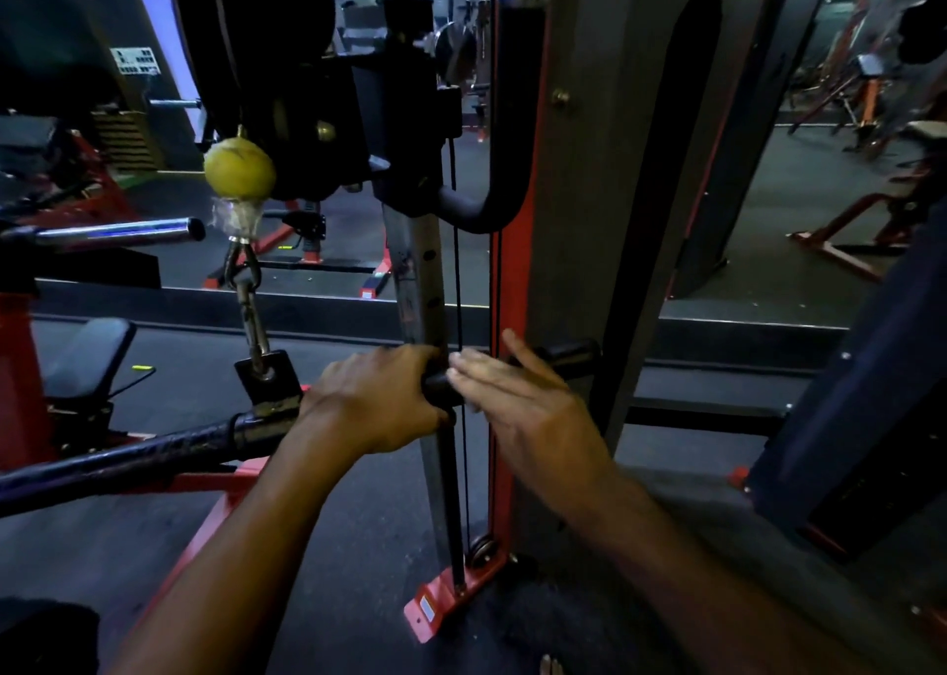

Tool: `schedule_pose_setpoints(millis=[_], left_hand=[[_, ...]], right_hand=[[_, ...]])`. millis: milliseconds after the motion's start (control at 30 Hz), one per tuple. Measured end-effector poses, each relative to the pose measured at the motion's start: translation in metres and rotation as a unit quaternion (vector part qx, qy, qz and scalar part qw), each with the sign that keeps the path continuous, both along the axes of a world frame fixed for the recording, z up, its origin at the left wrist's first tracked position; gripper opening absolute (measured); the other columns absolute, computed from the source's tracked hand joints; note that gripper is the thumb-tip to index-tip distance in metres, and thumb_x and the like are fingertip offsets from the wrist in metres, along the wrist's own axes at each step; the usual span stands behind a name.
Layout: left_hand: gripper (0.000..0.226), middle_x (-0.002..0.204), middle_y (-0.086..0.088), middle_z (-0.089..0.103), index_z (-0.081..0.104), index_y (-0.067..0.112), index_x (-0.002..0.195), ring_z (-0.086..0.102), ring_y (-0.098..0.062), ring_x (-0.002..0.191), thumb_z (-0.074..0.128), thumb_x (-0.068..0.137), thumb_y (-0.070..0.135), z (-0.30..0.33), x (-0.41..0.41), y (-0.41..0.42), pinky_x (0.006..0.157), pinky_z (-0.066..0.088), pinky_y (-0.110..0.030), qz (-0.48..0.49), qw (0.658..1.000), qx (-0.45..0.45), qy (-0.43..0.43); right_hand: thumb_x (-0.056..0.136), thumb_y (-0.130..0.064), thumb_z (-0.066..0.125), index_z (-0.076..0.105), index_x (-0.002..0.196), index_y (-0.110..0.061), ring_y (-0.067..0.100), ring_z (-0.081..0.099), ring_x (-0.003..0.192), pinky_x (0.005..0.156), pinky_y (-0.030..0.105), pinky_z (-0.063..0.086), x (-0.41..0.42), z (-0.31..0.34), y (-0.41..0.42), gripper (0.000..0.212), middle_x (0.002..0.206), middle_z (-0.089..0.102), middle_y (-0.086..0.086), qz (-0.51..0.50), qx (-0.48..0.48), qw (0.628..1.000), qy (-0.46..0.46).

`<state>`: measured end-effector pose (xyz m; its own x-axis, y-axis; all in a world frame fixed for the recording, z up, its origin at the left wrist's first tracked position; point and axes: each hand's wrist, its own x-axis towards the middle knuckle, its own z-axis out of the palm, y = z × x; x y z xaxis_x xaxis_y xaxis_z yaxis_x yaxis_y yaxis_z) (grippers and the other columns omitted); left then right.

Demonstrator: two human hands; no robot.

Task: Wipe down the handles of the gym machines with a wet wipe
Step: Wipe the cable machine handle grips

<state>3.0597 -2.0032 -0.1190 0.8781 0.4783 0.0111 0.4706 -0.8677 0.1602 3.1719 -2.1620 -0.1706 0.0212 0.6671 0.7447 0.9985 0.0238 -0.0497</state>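
Left hand (376, 395): seen from the back, fingers curled over the near end of a black padded handle (563, 354), so it's gripped (fingertips are tucked out of sight behind the bar).

Right hand (517, 397): held flat just beside the left one, fingers straight and a bit spread, in front of the handle's middle. Whether the palm actually touches the grip can't be told, since the underside is hidden and the hand is a little blurred.

Wet wipe: not made out anywhere; if one is under a palm, it's covered.

Handle: runs horizontally across the grey perforated upright (417, 285) and the red frame post (512, 285). Only its far right end is plainly shown.

Long bar (128, 456): black, wrapped, cut off at the left edge, hung by a chain (253, 323) under a yellow ball (239, 167).

Cables (461, 469): thin and black, dropped to a small pulley (481, 551) at the red base.

Curved black pad (512, 126): hooked up top by the post; the upper end is cropped.

Background: benches and red frames, dim and smeared (hard to read).
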Motion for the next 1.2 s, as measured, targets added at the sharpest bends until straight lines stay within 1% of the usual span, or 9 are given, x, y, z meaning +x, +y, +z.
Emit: schedule_pose_setpoints(millis=[200, 400, 533, 633, 733, 867, 967, 1067, 1200], left_hand=[[0.026, 0.085, 0.008, 0.060, 0.052, 0.038, 0.104, 0.060, -0.008, 0.073, 0.069, 0.090, 0.052, 0.000, 0.000, -0.003, 0.067, 0.054, -0.030, 0.003, 1.000, -0.017, -0.012], [0.029, 0.083, 0.009, 0.060, 0.053, 0.036, 0.103, 0.061, -0.011, 0.071, 0.060, 0.093, 0.062, -0.008, -0.001, -0.003, 0.065, 0.050, -0.033, 0.000, 0.998, 0.047, -0.032], [0.027, 0.081, 0.007, 0.060, 0.053, 0.033, 0.097, 0.062, -0.011, 0.070, 0.058, 0.096, 0.059, -0.008, -0.006, -0.001, 0.067, 0.052, -0.033, 0.009, 0.997, 0.066, -0.035], [0.027, 0.079, 0.005, 0.061, 0.053, 0.031, 0.091, 0.061, -0.012, 0.067, 0.058, 0.096, 0.057, -0.007, -0.006, -0.001, 0.064, 0.050, -0.032, 0.021, 0.997, 0.059, -0.034], [0.028, 0.076, 0.007, 0.060, 0.052, 0.035, 0.093, 0.060, -0.010, 0.065, 0.061, 0.093, 0.062, -0.006, -0.005, -0.005, 0.058, 0.047, -0.030, 0.026, 0.996, 0.076, -0.031], [0.031, 0.074, 0.008, 0.058, 0.048, 0.036, 0.084, 0.058, -0.008, 0.063, 0.060, 0.093, 0.063, -0.014, -0.002, -0.015, 0.055, 0.043, -0.027, 0.025, 0.993, 0.112, -0.027], [0.028, 0.076, 0.009, 0.058, 0.049, 0.037, 0.090, 0.057, -0.008, 0.066, 0.059, 0.093, 0.062, -0.017, -0.002, -0.017, 0.060, 0.043, -0.029, 0.019, 0.992, 0.119, -0.032], [0.027, 0.078, 0.009, 0.059, 0.053, 0.035, 0.099, 0.060, -0.011, 0.070, 0.059, 0.094, 0.061, -0.014, -0.006, -0.012, 0.066, 0.048, -0.032, 0.012, 0.993, 0.103, -0.051], [0.032, 0.078, 0.009, 0.064, 0.061, 0.035, 0.101, 0.063, -0.009, 0.070, 0.058, 0.090, 0.065, -0.011, -0.010, -0.005, 0.066, 0.051, -0.031, 0.000, 0.996, 0.076, -0.051]], right_hand=[[0.091, -0.007, 0.055, 0.067, 0.124, -0.007, 0.016, 0.063, 0.120, 0.114, 0.059, 0.037, 0.031, 0.017, -0.028, 0.036, 0.126, 0.069, 0.007, -0.092, 0.018, 0.996, -0.009], [0.088, 0.003, 0.062, 0.070, 0.113, 0.008, 0.032, 0.064, 0.116, 0.118, 0.035, 0.024, -0.005, -0.003, 0.027, 0.027, 0.119, 0.069, 0.023, 0.016, 0.011, 1.000, 0.006], [0.094, 0.004, 0.061, 0.054, 0.137, 0.003, 0.031, 0.042, 0.142, 0.122, 0.043, 0.025, -0.010, -0.008, 0.011, 0.044, 0.147, 0.051, 0.021, -0.006, -0.060, 0.996, -0.062], [0.095, 0.003, 0.054, 0.052, 0.141, 0.001, 0.032, 0.048, 0.134, 0.113, 0.045, 0.038, -0.005, 0.006, 0.005, 0.046, 0.143, 0.053, 0.019, -0.019, -0.100, 0.991, -0.092], [0.093, -0.005, 0.060, 0.064, 0.127, -0.008, 0.026, 0.063, 0.102, 0.091, 0.042, 0.053, 0.000, 0.030, 0.011, 0.034, 0.120, 0.064, 0.009, -0.058, -0.116, 0.991, -0.026], [0.103, -0.022, 0.050, 0.070, 0.108, -0.020, 0.014, 0.065, 0.090, 0.079, 0.033, 0.054, 0.012, 0.058, 0.008, 0.021, 0.102, 0.068, -0.001, -0.073, -0.231, 0.960, 0.142], [0.103, -0.016, 0.052, 0.070, 0.114, -0.019, 0.013, 0.066, 0.099, 0.085, 0.028, 0.053, 0.006, 0.053, 0.005, 0.022, 0.109, 0.070, 0.002, -0.045, -0.227, 0.959, 0.161], [0.095, -0.002, 0.049, 0.065, 0.130, -0.007, 0.028, 0.058, 0.128, 0.109, 0.041, 0.042, -0.011, 0.019, 0.000, 0.038, 0.136, 0.062, 0.014, 0.019, -0.119, 0.991, 0.050], [0.097, -0.002, 0.045, 0.056, 0.139, -0.006, 0.025, 0.043, 0.142, 0.117, 0.045, 0.035, 0.002, 0.005, -0.017, 0.044, 0.150, 0.049, 0.012, 0.098, -0.099, 0.989, -0.047]])
